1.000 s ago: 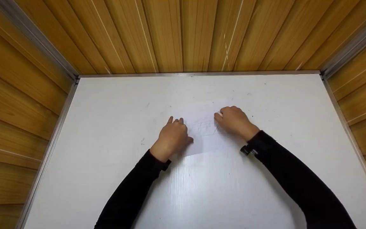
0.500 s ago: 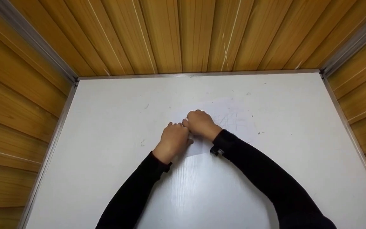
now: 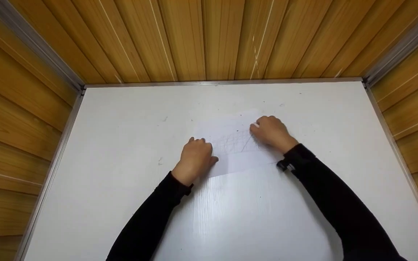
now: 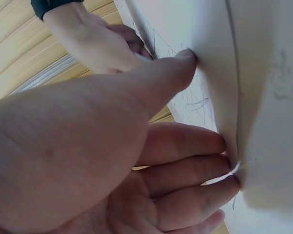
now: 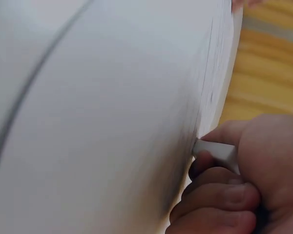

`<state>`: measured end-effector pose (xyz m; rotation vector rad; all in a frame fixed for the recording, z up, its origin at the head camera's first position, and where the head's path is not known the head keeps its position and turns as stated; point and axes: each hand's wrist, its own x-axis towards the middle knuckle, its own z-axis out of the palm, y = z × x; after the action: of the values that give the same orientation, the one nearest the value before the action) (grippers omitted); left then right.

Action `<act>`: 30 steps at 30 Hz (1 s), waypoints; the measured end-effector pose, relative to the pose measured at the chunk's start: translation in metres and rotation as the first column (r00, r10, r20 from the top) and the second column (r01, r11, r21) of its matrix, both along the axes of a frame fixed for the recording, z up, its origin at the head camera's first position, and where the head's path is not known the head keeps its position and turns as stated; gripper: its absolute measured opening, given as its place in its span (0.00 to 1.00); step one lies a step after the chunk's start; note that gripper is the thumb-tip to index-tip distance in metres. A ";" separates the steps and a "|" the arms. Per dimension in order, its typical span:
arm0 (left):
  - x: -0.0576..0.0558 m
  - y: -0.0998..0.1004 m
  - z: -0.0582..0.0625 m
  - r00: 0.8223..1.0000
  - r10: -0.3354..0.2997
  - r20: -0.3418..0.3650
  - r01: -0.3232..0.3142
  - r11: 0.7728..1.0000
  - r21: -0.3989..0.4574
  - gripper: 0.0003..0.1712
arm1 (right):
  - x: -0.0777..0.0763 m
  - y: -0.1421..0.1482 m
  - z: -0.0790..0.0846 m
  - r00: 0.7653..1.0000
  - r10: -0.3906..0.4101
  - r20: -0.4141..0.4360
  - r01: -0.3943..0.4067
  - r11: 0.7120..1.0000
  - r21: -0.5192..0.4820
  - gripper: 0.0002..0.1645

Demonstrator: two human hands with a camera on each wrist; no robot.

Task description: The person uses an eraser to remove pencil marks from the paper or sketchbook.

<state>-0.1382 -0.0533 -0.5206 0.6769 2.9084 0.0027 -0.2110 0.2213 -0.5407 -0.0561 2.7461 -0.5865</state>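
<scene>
The sheet (image 3: 245,160) looked like thin, smooth white paper, matt beneath its scribbled lines. The block (image 5: 216,149) seemed smooth and matt, either rubber or plastic. The bench (image 3: 122,119) had a white, lightly glossy finish with fine grain-like streaks. The wall panels (image 3: 220,40) resembled varnished wood, the frame (image 3: 38,43) dull grey metal. The sleeves (image 3: 147,214) were matt black cloth.

Possibly a work booth: wood-look panels (image 3: 187,40), white tabletop (image 3: 129,116).

right hand (image 3: 272,133) curled, left hand (image 3: 195,158) straighter
</scene>
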 end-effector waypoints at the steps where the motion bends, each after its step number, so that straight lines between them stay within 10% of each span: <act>1: 0.000 0.000 0.000 1.000 -0.001 -0.010 0.001 1.000 -0.004 0.26 | 0.000 0.009 0.001 1.000 -0.016 0.012 0.016 1.000 0.008 0.35; 8: -0.001 -0.001 -0.002 1.000 0.004 -0.025 -0.004 1.000 0.017 0.27 | 0.001 0.036 0.004 0.999 -0.035 0.027 0.034 0.999 0.032 0.37; 17: -0.010 -0.009 0.007 0.986 0.007 0.166 -0.031 0.989 0.142 0.29 | 0.011 0.023 0.004 0.999 -0.020 -0.025 0.021 0.999 0.030 0.35; 30: -0.032 -0.032 0.002 0.993 0.071 -0.090 -0.042 0.955 0.293 0.19 | 0.011 -0.047 0.011 0.995 0.087 -0.057 -0.089 0.996 -0.031 0.26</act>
<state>-0.1704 -0.0858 -0.5190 0.6520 3.0541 0.4231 -0.2005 0.1742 -0.5297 -0.2033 2.7710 -0.6149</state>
